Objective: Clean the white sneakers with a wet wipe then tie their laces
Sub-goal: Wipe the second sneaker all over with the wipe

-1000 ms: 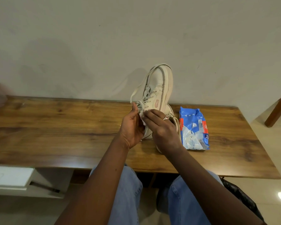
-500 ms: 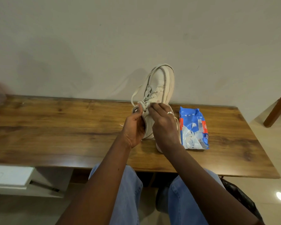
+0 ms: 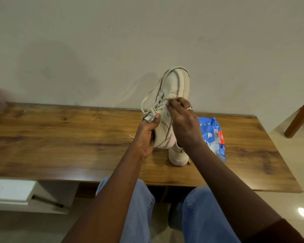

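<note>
The white sneaker [image 3: 174, 88] stood toe-up over the wooden table [image 3: 60, 137], and its loose laces [image 3: 148, 102] looped off its left side. I could not tell whether its heel touched the wood. My left hand [image 3: 146, 137] gripped it at the collar, with the thumb pressed on top. My right hand [image 3: 184, 123] pinched a wet wipe [image 3: 165, 106] against its side near the eyelets. The second sneaker [image 3: 178, 156] lay on the table under my right wrist, and the blue wipes pack [image 3: 216, 135] sat just beside it.
</note>
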